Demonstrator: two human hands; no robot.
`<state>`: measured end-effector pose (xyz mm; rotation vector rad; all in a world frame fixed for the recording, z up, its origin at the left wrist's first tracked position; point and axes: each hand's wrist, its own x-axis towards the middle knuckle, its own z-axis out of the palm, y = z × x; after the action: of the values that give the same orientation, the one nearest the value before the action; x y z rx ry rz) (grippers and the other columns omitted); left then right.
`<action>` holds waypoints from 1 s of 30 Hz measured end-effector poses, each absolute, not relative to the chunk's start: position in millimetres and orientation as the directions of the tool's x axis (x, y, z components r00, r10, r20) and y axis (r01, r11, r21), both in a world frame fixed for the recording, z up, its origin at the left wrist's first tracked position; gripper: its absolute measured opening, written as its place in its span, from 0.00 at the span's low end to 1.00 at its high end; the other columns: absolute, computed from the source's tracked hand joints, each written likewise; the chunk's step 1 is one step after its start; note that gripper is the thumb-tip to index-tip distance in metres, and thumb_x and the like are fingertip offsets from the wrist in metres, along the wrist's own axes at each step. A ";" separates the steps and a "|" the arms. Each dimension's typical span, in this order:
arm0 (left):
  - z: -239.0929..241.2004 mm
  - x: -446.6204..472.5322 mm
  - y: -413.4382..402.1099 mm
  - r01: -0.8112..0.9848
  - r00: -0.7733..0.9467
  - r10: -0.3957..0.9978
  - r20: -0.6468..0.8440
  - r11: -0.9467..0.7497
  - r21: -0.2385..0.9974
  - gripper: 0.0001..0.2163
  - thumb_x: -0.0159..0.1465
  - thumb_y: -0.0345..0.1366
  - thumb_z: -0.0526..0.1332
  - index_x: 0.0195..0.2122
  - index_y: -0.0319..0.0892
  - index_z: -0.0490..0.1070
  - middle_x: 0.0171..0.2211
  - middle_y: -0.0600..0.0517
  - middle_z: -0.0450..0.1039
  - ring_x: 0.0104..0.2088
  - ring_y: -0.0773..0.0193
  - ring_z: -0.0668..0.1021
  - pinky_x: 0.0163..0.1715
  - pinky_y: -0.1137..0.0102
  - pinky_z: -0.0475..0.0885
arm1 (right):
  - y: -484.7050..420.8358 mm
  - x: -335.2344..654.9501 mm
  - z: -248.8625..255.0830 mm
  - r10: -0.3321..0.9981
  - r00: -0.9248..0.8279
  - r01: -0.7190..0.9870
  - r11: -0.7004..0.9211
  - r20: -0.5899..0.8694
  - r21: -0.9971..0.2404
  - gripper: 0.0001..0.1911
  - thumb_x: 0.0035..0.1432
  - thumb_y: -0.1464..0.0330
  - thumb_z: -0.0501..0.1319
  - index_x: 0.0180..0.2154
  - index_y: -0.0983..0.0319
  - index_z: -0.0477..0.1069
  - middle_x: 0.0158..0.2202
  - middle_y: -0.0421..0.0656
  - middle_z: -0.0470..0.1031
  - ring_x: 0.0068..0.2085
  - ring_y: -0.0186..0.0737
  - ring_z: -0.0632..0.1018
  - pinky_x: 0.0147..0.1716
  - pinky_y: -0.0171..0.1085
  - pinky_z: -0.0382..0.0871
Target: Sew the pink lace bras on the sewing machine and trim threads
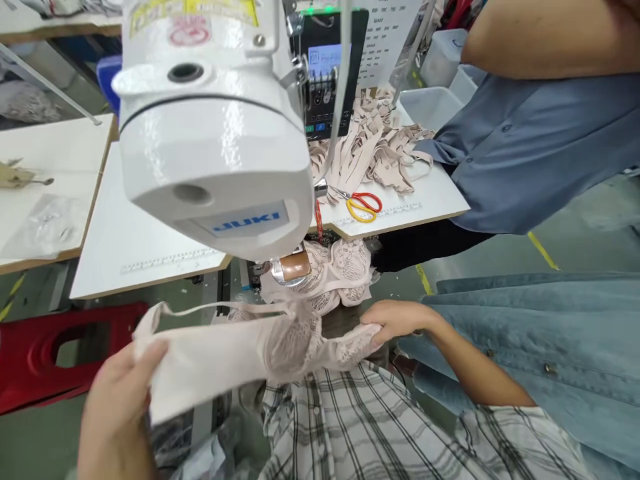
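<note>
A pale pink lace bra (280, 347) is stretched between my two hands just below the white JUKI sewing machine (210, 133). My left hand (117, 413) grips its plain band end at the lower left, fingers closed on the fabric. Gripping the lace end near the middle is my right hand (395, 320), fingers also closed. A thin strap loops above the band. More lace bras (340, 267) lie heaped under the machine's needle area, beside a brown-taped metal part (293, 267).
Red and yellow scissors (363, 203) and a pile of beige straps (375, 143) lie on the white table (435, 193). A person in a grey-blue shirt (525, 147) stands at the right. A red stool (45, 353) sits at the lower left. The control panel (327, 67) glows behind the machine.
</note>
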<state>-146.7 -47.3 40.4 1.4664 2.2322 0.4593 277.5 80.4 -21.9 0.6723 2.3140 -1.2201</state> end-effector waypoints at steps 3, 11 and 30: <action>31.7 -102.3 -7.8 0.821 -0.468 0.881 -0.062 0.460 0.337 0.24 0.57 0.56 0.56 0.37 0.39 0.74 0.35 0.37 0.78 0.42 0.37 0.79 0.44 0.42 0.73 | 74.0 258.2 6.9 0.309 -0.853 0.522 0.470 -0.421 -0.712 0.12 0.60 0.61 0.64 0.31 0.62 0.69 0.28 0.38 0.69 0.30 0.34 0.67 0.29 0.33 0.52; -2.3 35.0 5.0 0.278 0.644 0.663 -0.381 0.261 0.924 0.20 0.63 0.54 0.59 0.26 0.42 0.62 0.22 0.57 0.59 0.24 0.68 0.63 0.25 0.73 0.61 | 147.5 219.0 18.9 0.592 -0.784 0.457 0.347 -0.187 -0.819 0.12 0.63 0.60 0.59 0.35 0.60 0.75 0.34 0.41 0.78 0.34 0.38 0.75 0.33 0.35 0.63; 12.6 12.1 10.5 0.270 0.143 0.941 -0.308 0.263 0.926 0.27 0.65 0.62 0.52 0.25 0.40 0.64 0.24 0.53 0.65 0.27 0.65 0.68 0.30 0.71 0.65 | 327.9 218.6 -19.1 0.891 0.441 -0.211 -0.008 -0.103 -0.978 0.08 0.67 0.69 0.49 0.35 0.57 0.63 0.34 0.40 0.73 0.42 0.36 0.78 0.39 0.36 0.74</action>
<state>12.1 10.5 12.6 1.2416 1.3710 0.7294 218.6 327.9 -19.1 3.2943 1.7718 -2.5372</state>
